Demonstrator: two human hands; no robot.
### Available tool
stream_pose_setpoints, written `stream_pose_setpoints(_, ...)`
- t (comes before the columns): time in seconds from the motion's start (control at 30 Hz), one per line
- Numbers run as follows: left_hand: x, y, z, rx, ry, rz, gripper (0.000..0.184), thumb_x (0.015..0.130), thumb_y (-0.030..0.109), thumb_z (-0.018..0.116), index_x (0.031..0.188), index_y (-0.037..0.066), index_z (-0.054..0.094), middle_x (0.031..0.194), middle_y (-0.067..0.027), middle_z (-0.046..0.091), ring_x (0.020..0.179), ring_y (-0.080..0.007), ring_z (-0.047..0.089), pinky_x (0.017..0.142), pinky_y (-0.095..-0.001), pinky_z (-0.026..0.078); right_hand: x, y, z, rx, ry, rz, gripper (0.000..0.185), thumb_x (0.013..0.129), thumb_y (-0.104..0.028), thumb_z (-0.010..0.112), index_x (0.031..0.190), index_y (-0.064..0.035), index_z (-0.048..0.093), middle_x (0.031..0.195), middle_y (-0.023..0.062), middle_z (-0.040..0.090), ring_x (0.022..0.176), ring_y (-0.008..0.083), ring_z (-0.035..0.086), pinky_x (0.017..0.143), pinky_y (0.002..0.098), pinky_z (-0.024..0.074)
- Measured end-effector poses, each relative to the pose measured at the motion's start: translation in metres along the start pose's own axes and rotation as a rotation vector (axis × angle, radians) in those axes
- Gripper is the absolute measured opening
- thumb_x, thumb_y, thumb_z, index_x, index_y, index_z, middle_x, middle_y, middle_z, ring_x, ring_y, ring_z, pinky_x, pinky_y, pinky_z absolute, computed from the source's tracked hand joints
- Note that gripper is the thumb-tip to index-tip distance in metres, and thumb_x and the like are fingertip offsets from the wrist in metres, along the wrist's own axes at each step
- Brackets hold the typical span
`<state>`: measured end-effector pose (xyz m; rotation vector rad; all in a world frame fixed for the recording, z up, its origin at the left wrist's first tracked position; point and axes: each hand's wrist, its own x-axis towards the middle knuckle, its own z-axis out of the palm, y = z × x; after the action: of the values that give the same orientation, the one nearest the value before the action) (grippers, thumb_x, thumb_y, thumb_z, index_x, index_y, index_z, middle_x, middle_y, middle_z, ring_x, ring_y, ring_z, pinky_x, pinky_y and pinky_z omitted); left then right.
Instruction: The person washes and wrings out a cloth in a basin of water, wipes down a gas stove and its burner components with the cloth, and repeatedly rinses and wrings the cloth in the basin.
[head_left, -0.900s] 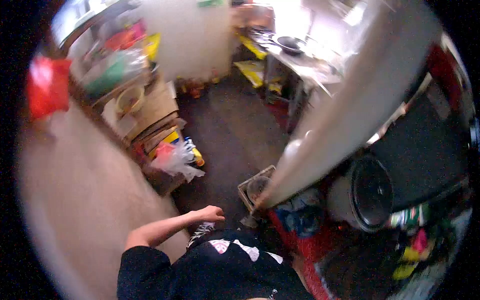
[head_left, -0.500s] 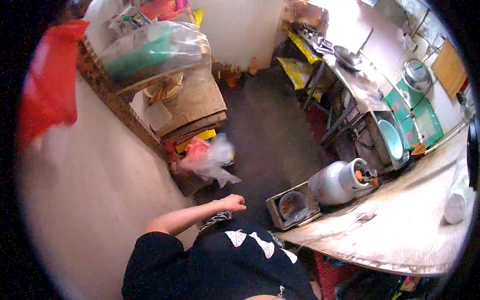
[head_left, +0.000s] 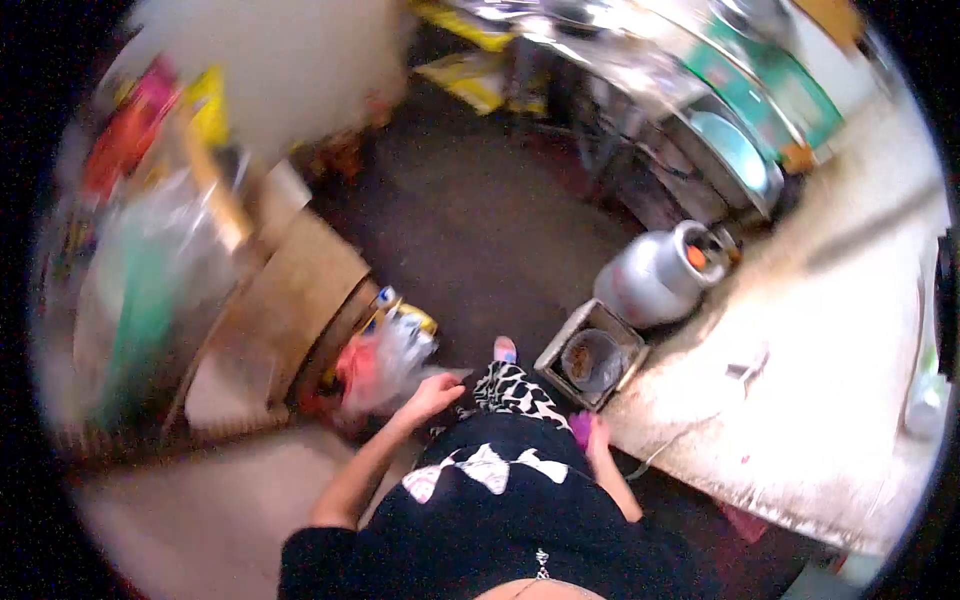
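Observation:
My left hand is held out in front of my body, fingers loosely bent and a little apart, with nothing visible in it. It is nearest to a clear plastic bag beside the shelf, which looks to be behind the hand. My right hand hangs low at my right side, closed on a small purple thing, possibly a cloth; blur hides its exact kind. Ahead of that hand stands a square bin with a plastic liner and some scraps inside.
A grey gas cylinder stands beyond the bin. On the right runs a pale worktop with a stained edge. A bench with a light-blue basin is farther back. Cardboard and bagged goods fill the left shelf. Dark floor lies ahead.
My view has swung, so the shelf now sits lower left and the cylinder has shifted slightly left. My right hand with the purple thing has come into view. A foot now shows ahead.

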<state>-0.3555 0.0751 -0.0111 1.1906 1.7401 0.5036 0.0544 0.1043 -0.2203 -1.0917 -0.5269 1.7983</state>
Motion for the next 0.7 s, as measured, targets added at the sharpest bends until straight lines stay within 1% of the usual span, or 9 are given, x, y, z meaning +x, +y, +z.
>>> stream_pose_setpoints(0.07, 0.034, 0.012, 0.000, -0.196, -0.079, -0.069, 0.037, 0.080, 0.027, 0.058, 0.105, 0.000, 0.056, 0.095, -0.0110, 0.062, 0.084, -0.0175, 0.059, 0.072, -0.0289, 0.047, 0.074, -0.045, 0.046, -0.397, 0.448, 0.004, 0.024, 0.089, -0.025, 0.048, 0.096, -0.0043, 0.059, 0.086, 0.0060, 0.061, 0.075, 0.0165, 0.057, 0.068, 0.0314, 0.0483)
stream_pose_setpoints(0.13, 0.060, 0.022, 0.000, -0.272, -0.064, -0.102, 0.036, 0.082, 0.024, 0.057, 0.108, -0.001, 0.053, 0.093, -0.0089, 0.062, 0.081, -0.0143, 0.057, 0.068, -0.0270, 0.046, 0.110, -0.118, 0.111, -0.793, 0.288, -0.188, 0.029, 0.090, -0.020, 0.046, 0.110, -0.0019, 0.055, 0.099, 0.0067, 0.061, 0.087, 0.0138, 0.057, 0.077, 0.0275, 0.0451)
stream_pose_setpoints(0.27, 0.132, 0.006, -0.051, -0.326, -0.138, -0.097, 0.034, 0.083, 0.023, 0.058, 0.108, -0.001, 0.054, 0.086, -0.0064, 0.061, 0.073, -0.0123, 0.056, 0.058, -0.0252, 0.045, 0.184, -0.222, 0.246, -1.027, -0.050, -0.399, 0.032, 0.088, -0.012, 0.044, 0.118, -0.0032, 0.049, 0.115, 0.0120, 0.055, 0.099, 0.0184, 0.054, 0.084, 0.0293, 0.0434)
stream_pose_setpoints(0.33, 0.171, 0.010, -0.072, -0.406, -0.150, -0.149, 0.033, 0.083, 0.022, 0.057, 0.107, -0.001, 0.054, 0.087, -0.0063, 0.060, 0.071, -0.0112, 0.055, 0.056, -0.0235, 0.044, 0.210, -0.284, 0.295, -1.445, -0.165, -0.623, 0.037, 0.089, -0.014, 0.043, 0.124, -0.0049, 0.043, 0.122, 0.0164, 0.049, 0.101, 0.0246, 0.055, 0.085, 0.0332, 0.0450)
stream_pose_setpoints(0.4, 0.210, 0.078, -0.106, -0.383, -0.140, -0.240, 0.029, 0.083, 0.020, 0.057, 0.104, -0.001, 0.056, 0.083, -0.0045, 0.059, 0.065, -0.0102, 0.054, 0.056, -0.0234, 0.044, 0.268, -0.349, 0.310, -1.619, 0.086, -1.194, 0.034, 0.090, -0.019, 0.043, 0.121, -0.0067, 0.045, 0.111, 0.0186, 0.055, 0.091, 0.0287, 0.059, 0.078, 0.0358, 0.0488)
stream_pose_setpoints(0.47, 0.265, 0.090, -0.113, -0.282, -0.076, -0.148, 0.028, 0.084, 0.020, 0.056, 0.103, -0.001, 0.056, 0.081, -0.0039, 0.059, 0.065, -0.0098, 0.054, 0.057, -0.0235, 0.045, 0.301, -0.438, 0.327, -1.811, 0.118, -0.473, 0.027, 0.089, -0.024, 0.044, 0.105, -0.0046, 0.054, 0.092, 0.0177, 0.061, 0.078, 0.0306, 0.061, 0.069, 0.0362, 0.0487)
stream_pose_setpoints(0.53, 0.294, 0.172, -0.146, -0.294, -0.108, -0.194, 0.029, 0.084, 0.019, 0.055, 0.106, 0.000, 0.054, 0.082, -0.0050, 0.059, 0.070, -0.0106, 0.056, 0.060, -0.0242, 0.046, 0.330, -0.487, 0.342, -1.636, 0.278, -0.609, 0.030, 0.091, -0.031, 0.042, 0.090, -0.0045, 0.057, 0.065, 0.0115, 0.060, 0.058, 0.0201, 0.057, 0.057, 0.0327, 0.0453)
stream_pose_setpoints(0.6, 0.353, 0.173, -0.154, -0.277, -0.103, -0.138, 0.029, 0.084, 0.019, 0.054, 0.106, 0.001, 0.055, 0.083, -0.0058, 0.060, 0.069, -0.0117, 0.056, 0.059, -0.0249, 0.047, 0.381, -0.515, 0.334, -1.005, 0.219, -0.825, 0.035, 0.090, -0.035, 0.044, 0.082, -0.0043, 0.059, 0.064, 0.0113, 0.059, 0.058, 0.0181, 0.057, 0.056, 0.0316, 0.0430)
stream_pose_setpoints(0.7, 0.414, 0.222, -0.154, -0.295, -0.199, -0.121, 0.029, 0.084, 0.019, 0.054, 0.107, 0.000, 0.054, 0.085, -0.0068, 0.060, 0.070, -0.0126, 0.057, 0.061, -0.0256, 0.047, 0.441, -0.559, 0.311, -0.882, 0.303, -0.826, 0.034, 0.091, -0.031, 0.044, 0.077, -0.0023, 0.056, 0.060, 0.0084, 0.054, 0.056, 0.0153, 0.051, 0.055, 0.0297, 0.0400)
